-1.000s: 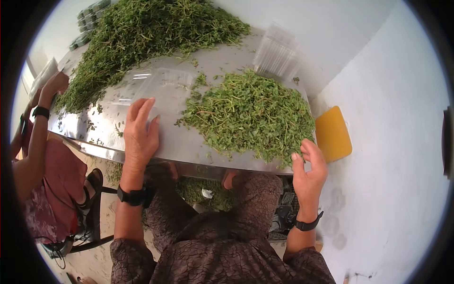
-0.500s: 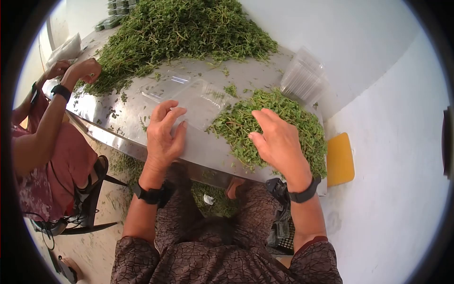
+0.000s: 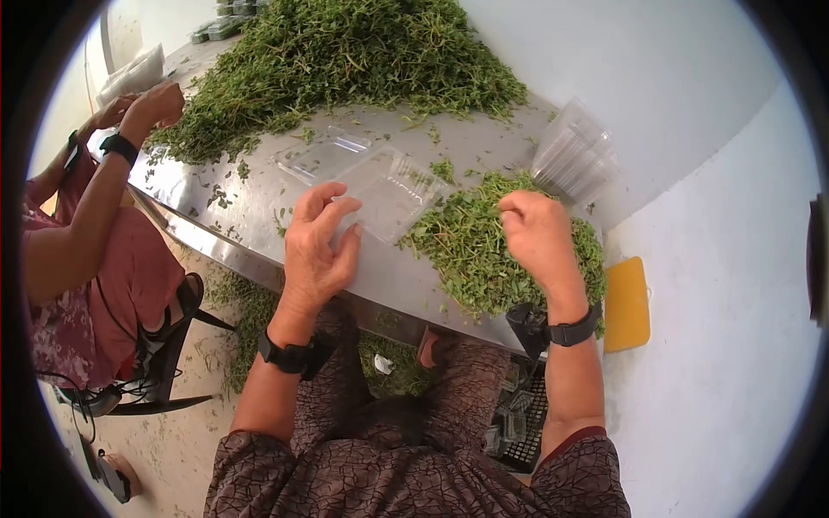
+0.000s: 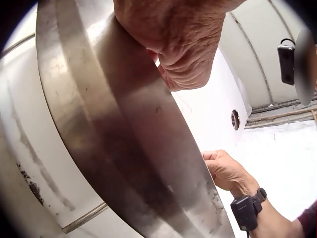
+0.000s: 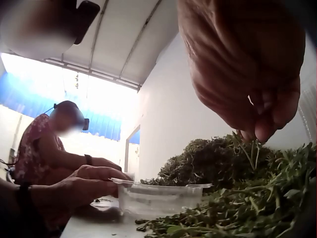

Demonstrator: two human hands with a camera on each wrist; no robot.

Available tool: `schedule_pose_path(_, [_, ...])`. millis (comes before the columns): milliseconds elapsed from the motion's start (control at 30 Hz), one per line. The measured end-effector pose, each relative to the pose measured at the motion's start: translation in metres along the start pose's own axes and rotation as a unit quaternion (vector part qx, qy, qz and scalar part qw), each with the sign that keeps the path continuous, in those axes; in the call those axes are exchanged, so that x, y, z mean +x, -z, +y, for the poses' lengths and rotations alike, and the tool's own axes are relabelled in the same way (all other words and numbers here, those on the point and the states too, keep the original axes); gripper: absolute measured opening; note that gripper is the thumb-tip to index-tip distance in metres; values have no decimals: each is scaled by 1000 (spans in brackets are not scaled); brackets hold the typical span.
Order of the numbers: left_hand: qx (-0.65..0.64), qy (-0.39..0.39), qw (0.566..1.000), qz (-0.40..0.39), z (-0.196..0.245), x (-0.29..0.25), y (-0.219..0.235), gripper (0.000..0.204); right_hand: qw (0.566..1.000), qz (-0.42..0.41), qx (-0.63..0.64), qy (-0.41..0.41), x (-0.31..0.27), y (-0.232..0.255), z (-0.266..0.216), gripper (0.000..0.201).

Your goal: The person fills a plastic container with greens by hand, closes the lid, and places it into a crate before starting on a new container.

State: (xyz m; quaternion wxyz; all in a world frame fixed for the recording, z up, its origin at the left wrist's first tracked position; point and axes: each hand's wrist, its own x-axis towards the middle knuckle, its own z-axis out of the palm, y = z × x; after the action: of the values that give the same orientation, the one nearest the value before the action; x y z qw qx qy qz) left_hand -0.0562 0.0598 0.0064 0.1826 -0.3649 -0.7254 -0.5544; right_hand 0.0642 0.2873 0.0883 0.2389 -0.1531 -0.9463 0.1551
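Observation:
My right hand [image 3: 542, 240] is over the near pile of cut leafy green sprigs [image 3: 484, 272], thumb and fingertips drawn together. In the right wrist view it pinches a few green sprigs [image 5: 251, 154] whose stems hang below the fingertips. A clear plastic clamshell box [image 3: 390, 194] lies open on the metal table [image 3: 414, 293], its lid [image 3: 324, 155] folded out to the back left. My left hand [image 3: 321, 246] stays at the box's near left side with loosely bent fingers; in the right wrist view its fingertips are right at the rim.
A much larger heap of greens [image 3: 363, 56] covers the back of the table. Nested clear boxes [image 3: 574, 151] stand at the right by the wall, above a yellow board [image 3: 628, 306]. Another person's hands [image 3: 155, 105] work at the heap's left end. Filled boxes [image 3: 233, 9] are stacked behind.
My right hand has come from the near pile's front right edge inward over the pile, and its fingers have closed together. The left hand keeps its place by the box as the view shifts.

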Motion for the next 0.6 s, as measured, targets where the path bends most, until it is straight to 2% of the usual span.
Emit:
schedule_pose_path(67, [-2,-3,1000,-5,0,0,0,29,998,-41,0,52,-5,-8,-6,20])
schedule_pose_path(100, [-2,-6,1000,-9,-1,0,0,29,994,-88,-42,40,-7,-9,-10,32])
schedule_pose_path(133, [0,-6,1000,-7,-1,0,1,29,994,-88,-41,43,-7,-12,-12,32])
schedule_pose_path(200, [-12,-14,1000,-8,0,0,2,28,974,-161,-159,10,-6,-18,-16,33])
schedule_pose_path(233, [-11,-13,1000,-8,0,0,2,28,977,-137,-157,40,-6,-22,-11,26])
schedule_pose_path(367, [-16,-9,1000,-5,1,0,2,28,981,-125,-128,79,1,-29,10,18])
schedule_pose_path(433, [-17,-3,1000,-1,-1,1,3,28,989,41,-58,129,6,-24,9,8])
schedule_pose_path(467, [-6,-24,1000,8,-3,1,2,28,989,39,-58,132,7,-18,6,8])
schedule_pose_path(533, [2,-45,999,14,-3,0,1,29,992,6,109,-61,6,0,-2,13])
schedule_pose_path(600, [-15,-14,1000,-2,1,0,2,29,986,-5,146,-84,6,1,6,18])
